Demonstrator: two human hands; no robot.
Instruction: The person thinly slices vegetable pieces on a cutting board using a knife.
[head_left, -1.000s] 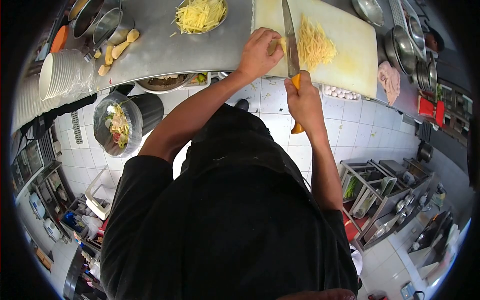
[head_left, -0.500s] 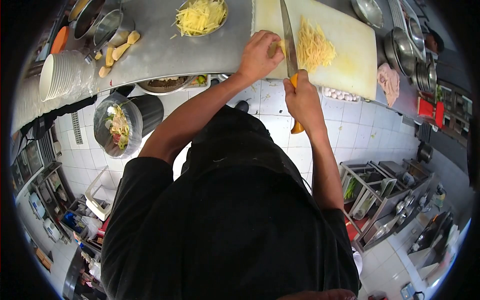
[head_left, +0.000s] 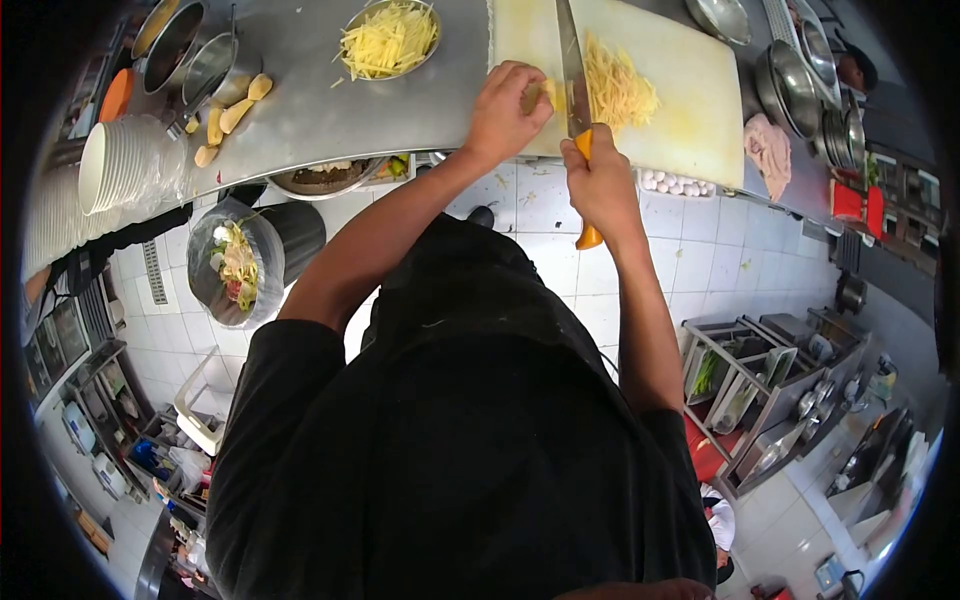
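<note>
On the white cutting board point(head_left: 690, 90), my left hand point(head_left: 508, 108) has its fingers curled on a pale yellow piece point(head_left: 548, 95), partly hidden by the fingers. My right hand point(head_left: 603, 185) is wrapped round the orange handle of a long knife point(head_left: 574, 70). The blade points away from me, close beside the fingertips of my left hand. Right of the blade lies a pile of thin yellow strips point(head_left: 618, 85). A metal bowl of pale yellow strips point(head_left: 390, 40) stands on the steel counter, left of the board.
Peeled pieces point(head_left: 238, 112), metal pots point(head_left: 222, 70) and stacked white bowls point(head_left: 125, 165) are at the left. A pink cloth point(head_left: 768, 155) and metal bowls point(head_left: 790, 90) stand at the right. A lined bin point(head_left: 235, 262) is below the counter; another person is partly visible at lower right.
The counter, board and bowl have shifted slightly left and up in view. Both hands keep their holds, and the knife stays beside my left hand. More of a person shows at lower right.
</note>
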